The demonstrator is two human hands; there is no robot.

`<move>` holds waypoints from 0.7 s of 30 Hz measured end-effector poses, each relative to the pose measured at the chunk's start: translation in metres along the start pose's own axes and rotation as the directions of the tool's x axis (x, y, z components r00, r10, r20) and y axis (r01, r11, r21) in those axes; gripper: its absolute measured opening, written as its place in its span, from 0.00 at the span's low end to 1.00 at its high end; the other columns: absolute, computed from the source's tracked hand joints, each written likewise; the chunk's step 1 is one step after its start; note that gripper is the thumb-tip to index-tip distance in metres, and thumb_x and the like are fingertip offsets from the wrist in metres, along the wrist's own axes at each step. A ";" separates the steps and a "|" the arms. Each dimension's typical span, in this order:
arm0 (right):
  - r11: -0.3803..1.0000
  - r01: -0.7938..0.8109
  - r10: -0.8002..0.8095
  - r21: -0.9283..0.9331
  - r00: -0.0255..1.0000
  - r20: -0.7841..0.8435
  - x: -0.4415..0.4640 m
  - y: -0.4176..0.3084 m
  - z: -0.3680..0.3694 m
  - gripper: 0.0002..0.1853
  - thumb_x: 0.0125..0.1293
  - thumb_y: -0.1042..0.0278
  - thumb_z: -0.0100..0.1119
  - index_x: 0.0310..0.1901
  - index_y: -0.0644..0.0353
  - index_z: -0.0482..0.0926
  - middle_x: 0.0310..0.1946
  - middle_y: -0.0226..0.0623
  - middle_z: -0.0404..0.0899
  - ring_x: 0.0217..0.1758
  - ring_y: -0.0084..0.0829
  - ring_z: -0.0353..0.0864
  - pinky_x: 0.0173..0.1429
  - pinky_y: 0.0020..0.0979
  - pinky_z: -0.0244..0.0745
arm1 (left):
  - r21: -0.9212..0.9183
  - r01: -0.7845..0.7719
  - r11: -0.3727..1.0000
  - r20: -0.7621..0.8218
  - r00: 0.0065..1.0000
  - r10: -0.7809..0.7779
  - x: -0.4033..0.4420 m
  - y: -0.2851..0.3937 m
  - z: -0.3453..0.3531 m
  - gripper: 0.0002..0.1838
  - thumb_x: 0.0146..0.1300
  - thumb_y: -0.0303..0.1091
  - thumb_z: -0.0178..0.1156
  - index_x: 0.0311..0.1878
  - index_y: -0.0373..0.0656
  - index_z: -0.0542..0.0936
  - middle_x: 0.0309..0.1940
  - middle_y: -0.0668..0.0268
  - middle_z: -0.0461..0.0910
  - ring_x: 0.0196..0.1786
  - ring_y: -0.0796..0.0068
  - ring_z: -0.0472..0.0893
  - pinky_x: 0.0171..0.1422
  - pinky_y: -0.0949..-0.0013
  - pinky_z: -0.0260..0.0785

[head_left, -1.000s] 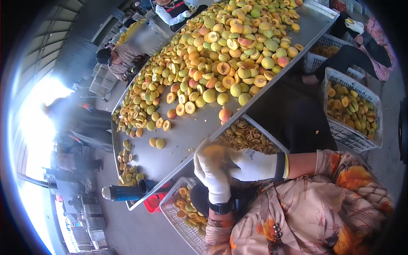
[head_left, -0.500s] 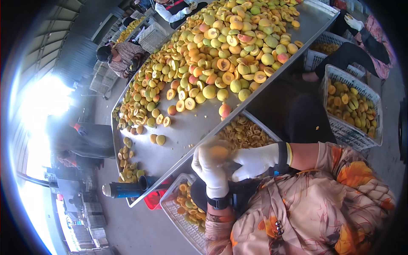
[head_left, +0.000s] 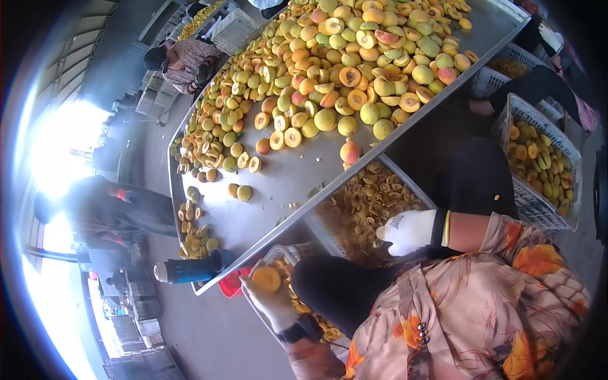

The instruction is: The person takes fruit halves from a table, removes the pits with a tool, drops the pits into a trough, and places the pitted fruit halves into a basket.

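My left hand point(head_left: 276, 305), in a white glove, holds a peach half point(head_left: 266, 278) with its cut orange face showing. It is over the near edge of a white crate point(head_left: 254, 306) of peach halves, beside my dark-clad knee. My right hand point(head_left: 408, 233), also gloved in white, is curled above a crate point(head_left: 411, 179) of thin, curled brownish-yellow scraps. Anything inside its closed fingers is hidden. Whole and halved peaches point(head_left: 329, 82) are heaped on the metal table point(head_left: 278, 183) in front of me.
A blue flask point(head_left: 183, 270) lies at the table's near corner, above a red container point(head_left: 233, 282). On the right stands a crate point(head_left: 546, 199) of peach pieces. One person point(head_left: 187, 63) sits across the table, another point(head_left: 114, 209) stands left, and a third person's leg point(head_left: 532, 88) shows right.
My hands were together around a blurred peach piece and have moved apart. The left went down and left with the peach half; the right moved right, over the scraps. The view shifted slightly.
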State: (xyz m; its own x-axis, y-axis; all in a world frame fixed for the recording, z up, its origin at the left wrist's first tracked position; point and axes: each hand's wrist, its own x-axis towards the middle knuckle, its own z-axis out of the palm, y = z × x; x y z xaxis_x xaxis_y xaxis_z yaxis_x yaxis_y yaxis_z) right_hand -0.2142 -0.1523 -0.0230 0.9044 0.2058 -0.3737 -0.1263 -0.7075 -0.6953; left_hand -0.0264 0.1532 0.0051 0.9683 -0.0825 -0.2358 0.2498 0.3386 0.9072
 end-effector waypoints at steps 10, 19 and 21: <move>0.987 0.091 -0.087 0.135 0.996 -0.036 0.018 0.033 0.015 0.17 0.63 0.60 0.58 0.48 0.63 0.80 0.39 0.54 0.85 0.45 0.55 0.86 0.51 0.51 0.79 | 0.806 -0.510 0.300 0.487 0.860 0.153 0.105 -0.044 0.126 0.24 0.65 0.35 0.68 0.61 0.30 0.79 0.51 0.51 0.83 0.48 0.63 0.84 0.53 0.63 0.77; 0.967 0.050 -0.042 0.249 0.998 -0.038 0.010 0.035 -0.006 0.20 0.63 0.60 0.60 0.53 0.62 0.78 0.39 0.54 0.85 0.46 0.54 0.85 0.51 0.49 0.79 | 0.712 -0.697 0.085 0.691 0.675 -0.258 0.104 -0.152 0.281 0.33 0.62 0.47 0.71 0.62 0.31 0.74 0.49 0.48 0.83 0.44 0.62 0.85 0.53 0.62 0.78; 0.960 0.049 -0.026 0.274 0.996 -0.086 0.004 0.031 -0.016 0.19 0.64 0.60 0.60 0.52 0.62 0.79 0.39 0.53 0.85 0.46 0.55 0.85 0.51 0.49 0.79 | 0.715 -0.510 0.479 0.668 0.700 -0.252 0.101 -0.135 0.273 0.32 0.62 0.40 0.71 0.64 0.29 0.73 0.49 0.50 0.82 0.43 0.66 0.86 0.51 0.65 0.79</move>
State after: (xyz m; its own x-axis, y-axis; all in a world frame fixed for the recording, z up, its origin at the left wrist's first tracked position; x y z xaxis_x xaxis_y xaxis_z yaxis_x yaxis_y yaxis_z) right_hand -0.2080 -0.1841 -0.0363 0.9392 0.1649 -0.3013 -0.1891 -0.4842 -0.8543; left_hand 0.0390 -0.1562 -0.0457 0.6185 -0.7692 -0.1605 -0.3704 -0.4655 0.8038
